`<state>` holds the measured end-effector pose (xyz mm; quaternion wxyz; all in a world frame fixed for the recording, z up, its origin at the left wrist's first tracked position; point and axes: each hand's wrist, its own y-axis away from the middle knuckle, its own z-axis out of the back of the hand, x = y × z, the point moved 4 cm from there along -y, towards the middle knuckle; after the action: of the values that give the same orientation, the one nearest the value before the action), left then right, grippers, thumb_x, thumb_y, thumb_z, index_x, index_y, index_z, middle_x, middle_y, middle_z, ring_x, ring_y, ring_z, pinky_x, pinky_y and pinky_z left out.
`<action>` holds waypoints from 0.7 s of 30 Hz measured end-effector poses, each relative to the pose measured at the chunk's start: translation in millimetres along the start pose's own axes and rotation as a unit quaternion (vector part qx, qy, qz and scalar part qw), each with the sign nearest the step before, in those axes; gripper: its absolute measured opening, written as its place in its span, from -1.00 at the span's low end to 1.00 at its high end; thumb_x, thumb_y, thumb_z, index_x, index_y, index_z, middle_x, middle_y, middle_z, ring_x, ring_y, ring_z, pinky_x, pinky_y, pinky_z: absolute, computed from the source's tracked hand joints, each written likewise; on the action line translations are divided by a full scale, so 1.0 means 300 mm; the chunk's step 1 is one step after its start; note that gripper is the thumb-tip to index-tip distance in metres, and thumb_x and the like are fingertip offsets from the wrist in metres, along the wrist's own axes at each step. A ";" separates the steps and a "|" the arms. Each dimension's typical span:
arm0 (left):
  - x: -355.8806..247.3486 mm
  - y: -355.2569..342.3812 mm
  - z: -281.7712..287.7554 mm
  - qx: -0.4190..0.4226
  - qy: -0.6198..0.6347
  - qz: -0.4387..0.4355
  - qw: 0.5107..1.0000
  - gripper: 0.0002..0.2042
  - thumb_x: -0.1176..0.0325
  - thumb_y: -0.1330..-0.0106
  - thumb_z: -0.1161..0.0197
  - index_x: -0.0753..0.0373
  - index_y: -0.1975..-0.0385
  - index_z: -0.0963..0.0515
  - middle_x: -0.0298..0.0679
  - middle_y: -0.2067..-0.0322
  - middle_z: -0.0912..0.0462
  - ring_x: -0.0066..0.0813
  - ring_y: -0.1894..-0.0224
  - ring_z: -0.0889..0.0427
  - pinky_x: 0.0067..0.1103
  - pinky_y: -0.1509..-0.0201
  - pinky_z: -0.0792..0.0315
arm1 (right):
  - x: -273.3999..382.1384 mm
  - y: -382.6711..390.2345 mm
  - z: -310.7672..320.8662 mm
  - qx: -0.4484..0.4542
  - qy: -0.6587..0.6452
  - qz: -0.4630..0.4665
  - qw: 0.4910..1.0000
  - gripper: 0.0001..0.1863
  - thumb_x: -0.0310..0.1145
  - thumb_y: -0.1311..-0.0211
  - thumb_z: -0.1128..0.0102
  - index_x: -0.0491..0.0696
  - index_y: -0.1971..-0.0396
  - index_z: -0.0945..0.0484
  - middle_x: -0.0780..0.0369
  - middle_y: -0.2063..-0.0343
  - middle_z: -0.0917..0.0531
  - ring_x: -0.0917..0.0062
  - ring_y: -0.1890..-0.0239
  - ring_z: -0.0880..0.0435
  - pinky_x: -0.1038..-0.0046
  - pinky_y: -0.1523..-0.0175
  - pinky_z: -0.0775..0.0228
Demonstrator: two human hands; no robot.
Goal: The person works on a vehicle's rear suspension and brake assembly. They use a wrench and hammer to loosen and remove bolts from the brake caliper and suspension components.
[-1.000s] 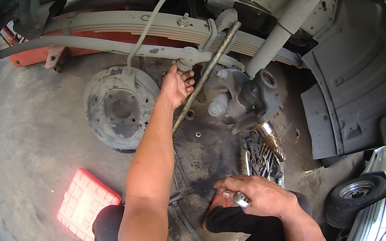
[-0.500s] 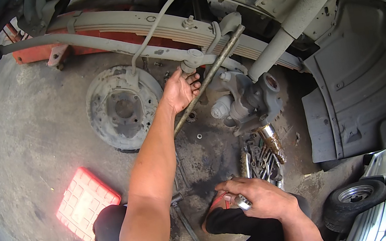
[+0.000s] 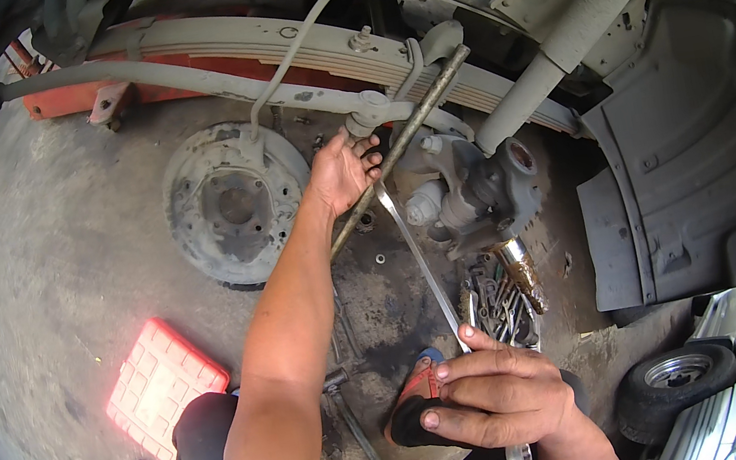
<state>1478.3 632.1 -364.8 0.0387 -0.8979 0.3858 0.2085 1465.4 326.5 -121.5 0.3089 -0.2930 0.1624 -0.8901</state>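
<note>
My left hand (image 3: pixel 342 174) is raised under the vehicle, its fingers curled round the underside of a grey rod-end joint (image 3: pixel 366 116). A long metal bar (image 3: pixel 426 108) slants past just to the right of those fingers. In my right hand (image 3: pixel 507 393) is a long silver combination wrench (image 3: pixel 416 246), pinched between thumb and fingers. Its upper tip reaches up beside the bar, close below my left hand; its ring end shows beneath my right hand. A grey steering knuckle (image 3: pixel 479 183) stands right of the wrench.
A round backing plate (image 3: pixel 239 207) lies left of my left forearm. Beyond are leaf springs (image 3: pixel 242 40) and a shock absorber (image 3: pixel 569 39). A hammer (image 3: pixel 352 420), a pile of wrenches (image 3: pixel 497 296) and a red plastic case (image 3: pixel 161 383) rest on the floor.
My right hand has turned and risen, swinging the wrench from end-on to pointing up toward my left hand. My left hand keeps its place at the joint.
</note>
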 end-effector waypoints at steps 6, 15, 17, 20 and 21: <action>0.000 -0.046 0.046 0.023 0.040 0.044 0.998 -0.60 -0.09 -0.57 0.10 0.12 0.33 -0.36 -0.34 0.48 -0.32 -0.54 0.47 -0.30 -0.54 0.39 -0.21 | -0.031 -0.021 -0.057 0.076 0.013 0.001 0.997 -0.65 -0.49 -0.08 -0.31 0.00 0.08 -0.76 0.29 0.37 -0.64 0.47 0.09 -0.72 0.14 -0.43 -0.38; -0.009 -0.023 0.040 -0.033 -0.031 0.026 0.999 -0.51 -0.14 -0.58 0.11 0.16 -0.09 -0.51 -0.36 0.26 -0.61 -0.51 0.31 -0.53 -0.51 0.26 -0.47 | -0.133 -0.169 -0.132 0.208 0.103 0.066 0.970 -0.54 -0.44 -0.02 -0.22 -0.03 -0.02 -0.66 0.29 0.25 -0.59 0.44 0.01 -0.67 0.17 -0.39 -0.44; -0.023 -0.003 0.038 -0.023 -0.033 -0.027 0.999 -0.59 -0.03 -0.58 0.05 0.15 -0.11 -0.51 -0.31 0.14 -0.69 -0.47 0.23 -0.63 -0.51 0.22 -0.53 | -0.196 -0.227 -0.171 0.242 0.123 0.082 0.959 -0.53 -0.49 -0.01 -0.19 -0.08 -0.03 -0.60 0.27 0.27 -0.56 0.40 0.02 -0.64 0.17 -0.39 -0.44; -0.005 0.032 0.067 -0.065 -0.011 -0.002 0.998 -0.61 -0.01 -0.58 0.03 0.16 -0.07 -0.53 -0.30 0.11 -0.71 -0.44 0.20 -0.68 -0.53 0.24 -0.54 | -0.291 -0.287 -0.232 0.245 0.142 0.058 0.957 -0.56 -0.49 -0.02 -0.18 -0.03 0.01 -0.66 0.24 0.24 -0.60 0.39 0.03 -0.67 0.18 -0.39 -0.43; -0.003 0.047 0.076 -0.062 -0.010 -0.011 0.998 -0.58 -0.07 -0.50 -0.12 0.17 -0.01 -0.56 -0.28 0.07 -0.67 -0.38 0.05 -0.62 -0.37 -0.05 -0.46 | -0.313 -0.292 -0.249 0.249 0.149 0.055 0.955 -0.57 -0.49 -0.02 -0.17 -0.03 0.02 -0.66 0.24 0.25 -0.59 0.38 0.04 -0.65 0.20 -0.40 -0.41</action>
<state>1460.0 628.1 -383.8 -0.0106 -0.9008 0.3618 0.2400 1439.0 461.4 -177.7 0.3929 -0.0611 -0.0046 -0.9175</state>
